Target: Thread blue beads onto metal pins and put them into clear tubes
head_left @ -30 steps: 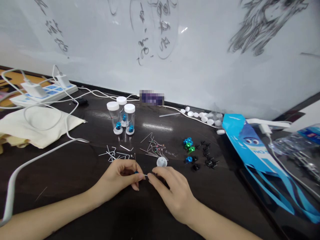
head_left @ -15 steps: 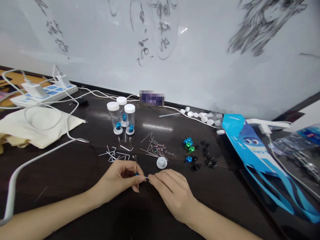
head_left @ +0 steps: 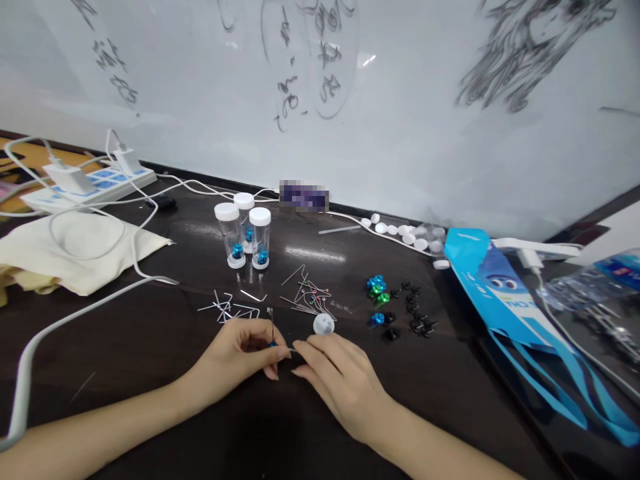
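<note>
My left hand (head_left: pixel 249 348) is closed in a pinch around a small blue metal fitting (head_left: pixel 273 345), mostly hidden by the fingers. A thin wire (head_left: pixel 272 325) stands upright from it. A short thin metal rod (head_left: pixel 293 350), probably the arm of a hex key, sticks out to the right of my left thumb. My right hand (head_left: pixel 345 387) has its index fingertip at the rod's outer end, while its thumb is parted from the fingers below. Beyond the hands lie several hex keys (head_left: pixel 233 311), bent wires with coloured beads (head_left: pixel 313 297) and a white cap (head_left: pixel 323 325) holding tiny pieces.
Three clear tubes (head_left: pixel 260 233) with white lids stand behind. At right are blue and green fittings (head_left: pixel 377 287), black parts (head_left: pixel 417 313), white caps (head_left: pixel 407 237) and a blue bag (head_left: pixel 493 280). Cables, a power strip (head_left: pixel 100 183) and a cream cloth (head_left: pixel 85 250) occupy the left.
My right thumb has come away from the index finger, and the right fingertips have risen slightly along the rod. My left hand keeps its pinch nearly in place.
</note>
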